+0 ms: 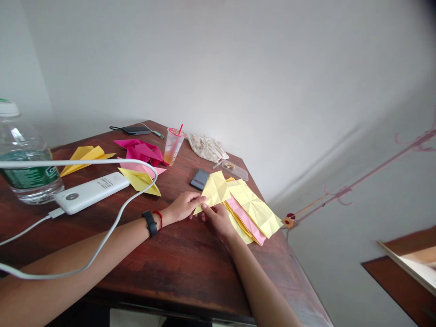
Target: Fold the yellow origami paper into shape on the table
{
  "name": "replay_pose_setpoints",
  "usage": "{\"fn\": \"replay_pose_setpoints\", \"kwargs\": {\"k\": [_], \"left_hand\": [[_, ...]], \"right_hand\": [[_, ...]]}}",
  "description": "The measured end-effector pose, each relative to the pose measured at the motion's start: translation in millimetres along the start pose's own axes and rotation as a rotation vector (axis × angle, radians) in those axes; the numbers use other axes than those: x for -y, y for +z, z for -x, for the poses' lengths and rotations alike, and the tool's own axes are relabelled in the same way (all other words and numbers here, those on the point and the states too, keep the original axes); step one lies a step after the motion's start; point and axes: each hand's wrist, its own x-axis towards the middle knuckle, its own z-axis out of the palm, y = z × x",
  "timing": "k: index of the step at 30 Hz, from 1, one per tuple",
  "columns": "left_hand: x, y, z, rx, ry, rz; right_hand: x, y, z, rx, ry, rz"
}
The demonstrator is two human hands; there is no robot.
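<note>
My left hand (182,206) and my right hand (218,220) meet over the near part of a dark wooden table (177,268). Both pinch the edges of a pale yellow folded paper (213,193). That paper lies on a larger creased yellow origami sheet with pink showing along its folds (254,211), which my right hand nearly touches. A black wristband (150,223) and a red thread (159,220) circle my left wrist.
Farther along the table lie a yellow paper fold (85,160), a magenta paper fold (141,152) and a yellow-pink one (139,180). Nearby stand a water bottle (27,159), a white power bank (91,192) with its cable, a plastic cup (173,146) and a phone (199,180).
</note>
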Motion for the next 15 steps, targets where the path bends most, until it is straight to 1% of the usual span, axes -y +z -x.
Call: {"fn": "replay_pose_setpoints", "kwargs": {"k": [6,15], "left_hand": [[0,0.2,-1,-0.019,-0.019,0.000],[0,1.2,0,0.039,-0.024,0.049]], "right_hand": [[0,0,0,0.004,-0.031,0.039],[-12,-2,-5,0.007,-0.041,0.005]]}}
